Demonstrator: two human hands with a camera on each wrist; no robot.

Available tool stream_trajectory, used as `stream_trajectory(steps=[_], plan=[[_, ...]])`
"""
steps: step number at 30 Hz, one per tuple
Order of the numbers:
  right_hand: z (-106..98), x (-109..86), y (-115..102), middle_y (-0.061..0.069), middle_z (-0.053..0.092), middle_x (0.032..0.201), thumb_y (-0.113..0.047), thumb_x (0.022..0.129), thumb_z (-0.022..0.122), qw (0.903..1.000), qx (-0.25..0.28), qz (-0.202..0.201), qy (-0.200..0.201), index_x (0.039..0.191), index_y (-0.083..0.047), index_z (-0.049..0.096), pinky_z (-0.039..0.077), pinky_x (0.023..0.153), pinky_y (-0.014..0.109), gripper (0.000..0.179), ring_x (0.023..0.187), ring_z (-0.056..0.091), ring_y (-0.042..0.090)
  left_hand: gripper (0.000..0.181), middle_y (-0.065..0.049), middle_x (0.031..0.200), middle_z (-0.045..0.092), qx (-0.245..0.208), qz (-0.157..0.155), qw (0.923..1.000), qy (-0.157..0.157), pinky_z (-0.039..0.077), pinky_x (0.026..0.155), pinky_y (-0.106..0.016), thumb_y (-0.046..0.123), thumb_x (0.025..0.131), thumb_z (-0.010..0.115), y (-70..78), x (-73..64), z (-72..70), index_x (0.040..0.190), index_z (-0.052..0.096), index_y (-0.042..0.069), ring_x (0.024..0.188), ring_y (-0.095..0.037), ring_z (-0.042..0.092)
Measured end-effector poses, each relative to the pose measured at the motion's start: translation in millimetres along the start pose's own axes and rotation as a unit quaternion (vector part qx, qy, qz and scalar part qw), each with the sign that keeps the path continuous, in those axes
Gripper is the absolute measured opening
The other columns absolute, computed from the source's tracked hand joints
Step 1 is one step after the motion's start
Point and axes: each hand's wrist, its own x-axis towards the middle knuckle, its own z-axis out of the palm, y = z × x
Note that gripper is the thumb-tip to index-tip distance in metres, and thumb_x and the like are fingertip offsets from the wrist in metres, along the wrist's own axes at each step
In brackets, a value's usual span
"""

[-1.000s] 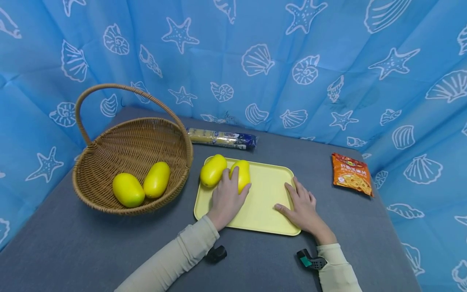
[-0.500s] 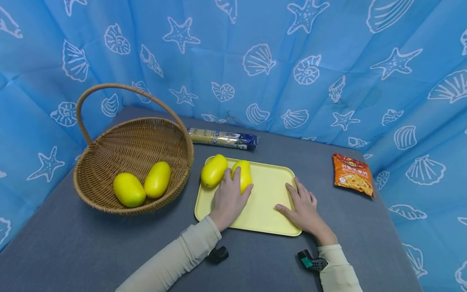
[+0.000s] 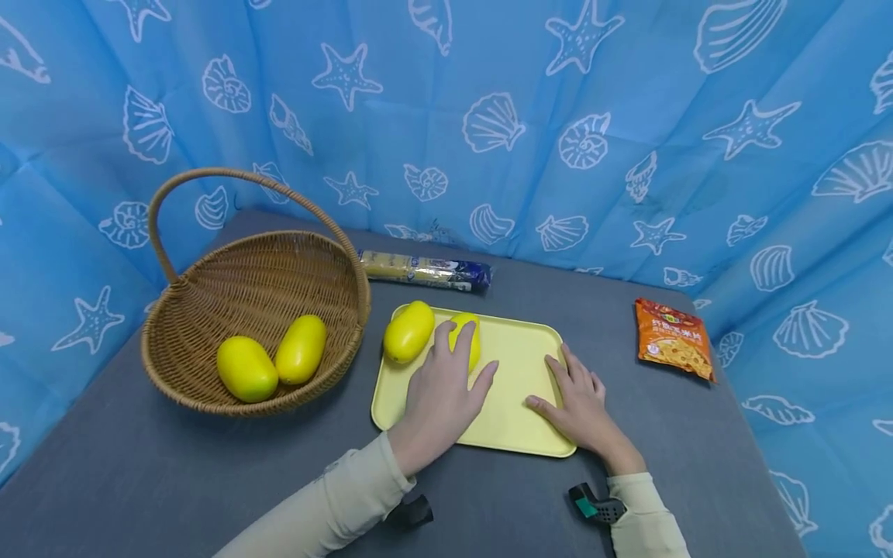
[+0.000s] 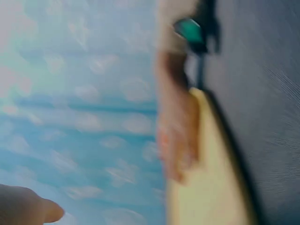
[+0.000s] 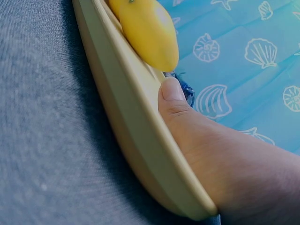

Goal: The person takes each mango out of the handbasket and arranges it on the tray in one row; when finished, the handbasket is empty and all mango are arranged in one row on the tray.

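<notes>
Two yellow mangoes lie at the left of a pale yellow tray point(image 3: 516, 418). The left mango point(image 3: 408, 332) is in full sight; the right mango point(image 3: 475, 349) is partly hidden behind the fingers of my left hand point(image 3: 439, 399). That hand hovers over the tray with its fingers spread, holding nothing. My right hand point(image 3: 579, 403) rests on the tray's right side, fingers extended. In the right wrist view its thumb point(image 5: 173, 96) lies just inside the tray rim. The left wrist view is blurred.
A wicker basket point(image 3: 272, 263) with a tall handle stands at the left, two mangoes point(image 3: 247, 369) inside. Behind the tray lies a long clear-and-blue packet point(image 3: 425, 270). An orange snack bag point(image 3: 673, 341) is at the right. A blue shell-print curtain point(image 3: 516, 178) closes off the back.
My left hand has let go of the right mango and risen back toward me, its fingers opening. The mango stays on the tray. My right hand has not moved.
</notes>
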Motion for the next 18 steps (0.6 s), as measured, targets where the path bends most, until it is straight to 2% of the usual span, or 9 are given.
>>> stream_trajectory(steps=[5, 9, 13, 15, 18], plan=[[-1, -0.7, -1, 0.021, 0.008, 0.158, -0.055, 0.088, 0.059, 1.0, 0.0, 0.0, 0.005, 0.149, -0.006, 0.029, 0.007, 0.105, 0.065, 0.084, 0.14, 0.015, 0.045, 0.064, -0.009, 0.137, 0.042, -0.016, 0.002, 0.9992, -0.035, 0.043, 0.051, -0.024, 0.052, 0.092, 0.054, 16.8, -26.6, -61.0, 0.146, 0.038, 0.02, 0.07, -0.015, 0.057], [-2, -0.4, -1, 0.02, 0.008, 0.158, -0.055, 0.089, 0.059, 1.0, 0.001, -0.004, 0.004, 0.149, -0.007, 0.028, 0.007, 0.105, 0.065, 0.083, 0.14, 0.015, 0.044, 0.068, -0.003, 0.133, 0.045, 0.013, -0.015, 0.9985, -0.052, 0.04, 0.05, -0.022, 0.056, 0.089, 0.058, 15.3, -44.2, -103.5, 0.146, 0.037, 0.026, 0.062, -0.01, 0.049], [-2, -0.2, -1, 0.02, 0.007, 0.158, -0.054, 0.089, 0.058, 1.0, 0.002, -0.007, 0.001, 0.15, -0.008, 0.027, 0.007, 0.105, 0.065, 0.083, 0.14, 0.014, 0.044, 0.067, -0.003, 0.13, 0.045, 0.046, 0.008, 0.9988, -0.015, 0.043, 0.052, -0.02, 0.051, 0.088, 0.062, -1.7, -50.6, -135.5, 0.145, 0.04, 0.024, 0.067, -0.01, 0.05], [-1, -0.3, -1, 0.02, 0.007, 0.158, -0.054, 0.089, 0.058, 1.0, 0.005, -0.008, 0.001, 0.15, -0.008, 0.027, 0.007, 0.105, 0.065, 0.082, 0.14, 0.014, 0.044, 0.065, -0.005, 0.131, 0.045, 0.052, 0.019, 0.9984, 0.009, 0.048, 0.059, -0.025, 0.046, 0.088, 0.065, -13.7, -49.8, -148.5, 0.144, 0.042, 0.021, 0.078, -0.014, 0.054], [0, -0.1, -1, 0.02, 0.008, 0.158, -0.054, 0.089, 0.058, 0.9999, 0.01, -0.008, -0.001, 0.15, -0.008, 0.027, 0.006, 0.105, 0.065, 0.082, 0.14, 0.014, 0.044, 0.063, -0.012, 0.132, 0.043, 0.062, 0.013, 0.9974, 0.034, 0.053, 0.069, -0.038, 0.04, 0.088, 0.067, -33.2, -44.8, -165.9, 0.141, 0.044, 0.016, 0.093, -0.025, 0.056]])
